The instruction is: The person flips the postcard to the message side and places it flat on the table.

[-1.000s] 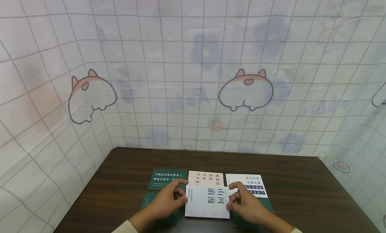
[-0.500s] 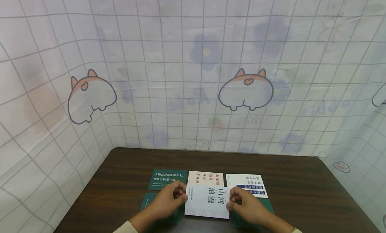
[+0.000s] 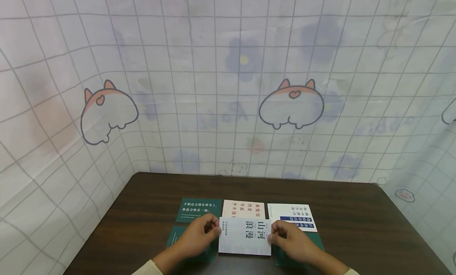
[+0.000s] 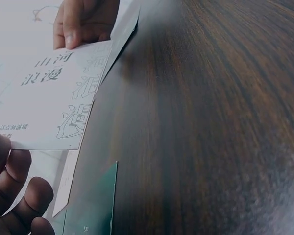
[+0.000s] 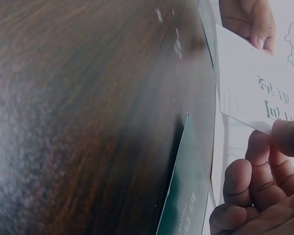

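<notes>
A white card [image 3: 244, 243] printed with large dark characters is held level between both hands, raised over the table in the wrist views. My left hand [image 3: 198, 236] pinches its left edge between thumb and fingers. At the opposite edge, my right hand [image 3: 293, 241] grips it the same way. In the left wrist view the card [image 4: 54, 98] shows outlined characters along one side. Behind it lies a pink card [image 3: 244, 208] with red characters, its lower part covered. A white card with blue bands [image 3: 290, 215] lies to the right, close behind the right hand.
A green card [image 3: 197, 207] lies at the back left. Another green card [image 3: 174, 234] is partly hidden under the left hand, and a third green card [image 3: 315, 240] under the right. The dark wooden table [image 3: 356, 211] meets a grid-patterned curtain [image 3: 213, 89] behind.
Both hands keep their hold on the white card, which has tilted slightly. The right fingers have drawn in a little at its edge. The head view has shifted slightly.
</notes>
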